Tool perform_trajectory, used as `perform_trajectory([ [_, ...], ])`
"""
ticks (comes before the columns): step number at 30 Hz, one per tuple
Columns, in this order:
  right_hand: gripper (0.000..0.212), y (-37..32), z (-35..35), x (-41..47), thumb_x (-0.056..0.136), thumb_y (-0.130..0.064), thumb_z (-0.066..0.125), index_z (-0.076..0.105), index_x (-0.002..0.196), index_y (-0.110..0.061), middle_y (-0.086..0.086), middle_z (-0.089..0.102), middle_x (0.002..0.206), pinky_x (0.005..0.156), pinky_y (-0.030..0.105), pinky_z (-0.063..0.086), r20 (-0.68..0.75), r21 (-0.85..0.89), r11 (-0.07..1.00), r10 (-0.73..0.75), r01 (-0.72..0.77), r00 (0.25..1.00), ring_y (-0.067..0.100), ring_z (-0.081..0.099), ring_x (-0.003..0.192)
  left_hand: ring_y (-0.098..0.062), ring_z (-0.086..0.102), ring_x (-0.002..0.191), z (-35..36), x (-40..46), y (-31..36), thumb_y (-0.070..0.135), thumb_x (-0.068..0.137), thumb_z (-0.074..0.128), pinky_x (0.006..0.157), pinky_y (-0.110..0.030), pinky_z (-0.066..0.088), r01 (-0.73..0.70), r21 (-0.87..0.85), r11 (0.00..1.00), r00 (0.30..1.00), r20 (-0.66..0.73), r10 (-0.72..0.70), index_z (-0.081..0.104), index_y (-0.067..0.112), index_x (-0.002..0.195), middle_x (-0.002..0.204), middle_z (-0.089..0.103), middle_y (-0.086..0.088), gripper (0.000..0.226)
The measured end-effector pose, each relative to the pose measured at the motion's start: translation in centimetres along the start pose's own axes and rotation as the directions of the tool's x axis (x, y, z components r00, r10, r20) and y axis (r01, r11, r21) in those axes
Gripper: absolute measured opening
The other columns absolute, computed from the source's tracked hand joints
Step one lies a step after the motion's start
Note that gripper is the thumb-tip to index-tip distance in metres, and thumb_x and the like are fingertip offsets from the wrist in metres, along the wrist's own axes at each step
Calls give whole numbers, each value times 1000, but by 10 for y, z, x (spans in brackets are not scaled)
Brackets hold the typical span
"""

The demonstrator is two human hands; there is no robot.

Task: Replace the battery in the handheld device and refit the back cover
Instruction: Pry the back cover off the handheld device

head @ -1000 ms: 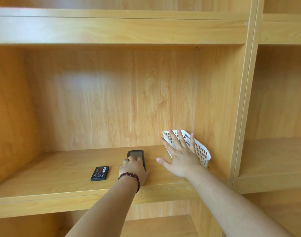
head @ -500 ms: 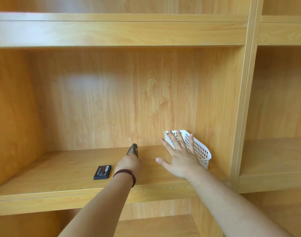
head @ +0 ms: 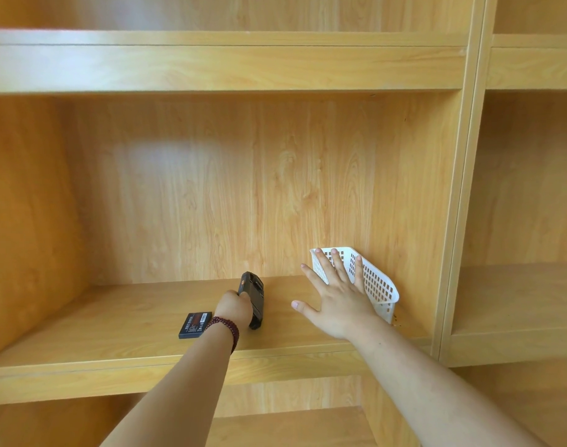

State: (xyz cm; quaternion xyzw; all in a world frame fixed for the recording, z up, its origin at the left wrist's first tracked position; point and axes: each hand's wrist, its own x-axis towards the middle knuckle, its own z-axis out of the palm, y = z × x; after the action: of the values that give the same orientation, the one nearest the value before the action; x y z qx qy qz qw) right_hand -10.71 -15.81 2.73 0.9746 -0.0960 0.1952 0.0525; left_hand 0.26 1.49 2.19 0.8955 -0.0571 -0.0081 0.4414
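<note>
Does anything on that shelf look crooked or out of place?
Yes, the white basket. It sits tipped up against the shelf's right wall rather than flat, with the right hand spread in front of it. The black device is also turned up on its edge in the left hand, beside the loose battery.

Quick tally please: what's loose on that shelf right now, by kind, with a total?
Handheld device: 1, tipped on edge in the left hand
Battery: 1, lying flat
White basket: 1, behind the open right hand
Total: 3
</note>
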Motion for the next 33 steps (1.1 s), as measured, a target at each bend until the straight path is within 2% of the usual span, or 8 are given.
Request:
perform_trajectory([
  [3, 83, 1, -1, -1, 82, -81, 8, -5, 154, -40, -4, -31, 160, 110, 61, -23, -2, -2, 1000, -2, 2, 1000, 19, -40, 140, -39, 54, 119, 1, -2, 5, 13, 99, 37, 94, -40, 44, 17, 39, 999, 1000, -23, -16, 48, -7, 130, 129, 55, -25, 38],
  [6, 89, 2, -2, -3, 77, -84, 1, -3, 154, -40, -4, -30, 160, 110, 60, -24, -3, 5, 1000, -2, 2, 1000, 18, -40, 140, -33, 61, 100, 0, -6, 10, 18, 99, 40, 81, -37, 49, 71, 92, 993, 997, -6, -71, 49, -3, 127, 109, 61, -19, 36],
  [8, 91, 2, -2, -4, 76, -85, 2, -1, 155, -39, -4, -30, 160, 110, 60, -24, -2, 13, 1000, 2, -2, 1000, 19, -40, 140, -25, 59, 82, -1, -12, 12, 34, 93, 52, 66, -31, 49, 64, 162, 985, 998, 5, -66, 52, 2, 117, 91, 60, -9, 40],
  [9, 89, 3, -2, -4, 79, -84, 5, -1, 155, -39, -4, -30, 160, 110, 60, -24, -2, 13, 1000, 3, -3, 1000, 19, -39, 141, -23, 60, 82, 0, -12, 11, 42, 87, 61, 64, -30, 49, 52, 221, 974, 998, 6, -55, 53, 4, 114, 93, 60, -8, 47],
  [13, 90, 4, -4, -7, 77, -84, 3, -1, 154, -39, -3, -29, 160, 110, 60, -24, -1, 9, 1000, 3, -3, 1000, 19, -38, 141, -25, 58, 103, 3, -10, 7, 43, 76, 70, 83, -35, 54, 32, 375, 927, 999, -29, -22, 56, 9, 115, 111, 61, -9, 54],
  [17, 88, 5, -4, -8, 79, -84, 6, -1, 154, -39, -3, -29, 160, 109, 60, -26, -1, 8, 1000, 6, -6, 1000, 19, -39, 141, -26, 47, 117, 3, -10, 8, 39, 83, 59, 97, -41, 39, 30, 552, 833, 999, -53, 0, 55, 17, 117, 118, 58, -6, 41],
  [29, 80, 5, -1, -12, 85, -79, 11, 4, 154, -39, -2, -28, 161, 111, 60, -23, -7, 8, 1000, -3, 3, 1000, 19, -37, 142, -26, 45, 118, 9, -12, 7, 33, 87, 56, 96, -38, 43, -28, 619, 784, 998, -23, 54, 55, 14, 118, 119, 57, -7, 37],
  [33, 80, 4, -2, -13, 86, -79, 11, 3, 155, -39, -2, -29, 160, 110, 60, -23, 1, 4, 1000, -5, 5, 1000, 20, -36, 143, -26, 45, 115, 11, -14, 4, 37, 84, 59, 83, -33, 43, -78, 630, 773, 995, 3, 99, 55, 14, 117, 116, 55, -7, 41],
])
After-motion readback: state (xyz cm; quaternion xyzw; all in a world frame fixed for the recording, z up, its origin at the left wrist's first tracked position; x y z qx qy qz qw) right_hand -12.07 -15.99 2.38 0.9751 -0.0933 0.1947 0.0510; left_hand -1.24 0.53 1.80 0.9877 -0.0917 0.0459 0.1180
